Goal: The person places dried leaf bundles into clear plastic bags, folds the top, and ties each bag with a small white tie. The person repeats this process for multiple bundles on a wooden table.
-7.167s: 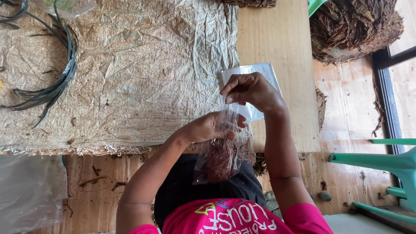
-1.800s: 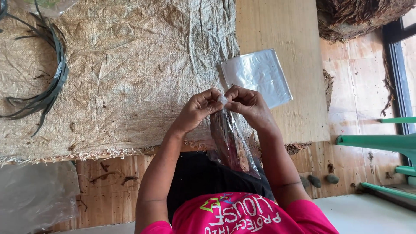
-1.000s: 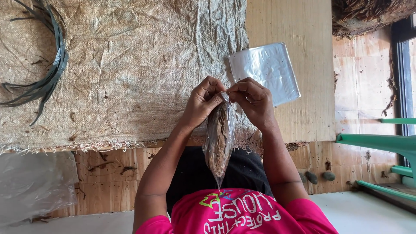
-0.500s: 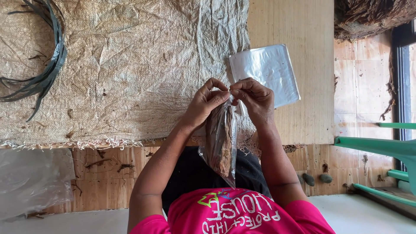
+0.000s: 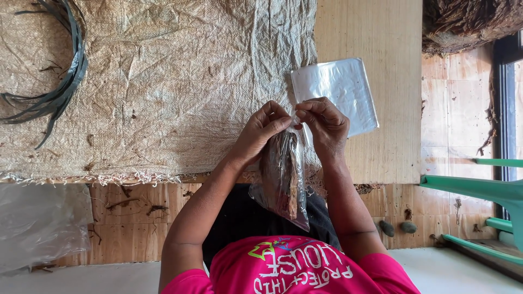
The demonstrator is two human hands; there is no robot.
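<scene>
While both hands pinch its top, clear plastic bag of brown dried leaves (image 5: 282, 179) hangs.
Left hand (image 5: 260, 130) and right hand (image 5: 324, 122) fingers clamped on mouth; best kept level, pinched evenly.

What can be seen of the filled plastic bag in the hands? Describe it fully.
The filled plastic bag is clear, thin and crinkled, and holds dark brown dried leaves that show through its wall. It hangs upright over the person's lap, narrow at the top and wider below. The left hand and the right hand pinch its mouth from either side. Nothing else touches it.
</scene>
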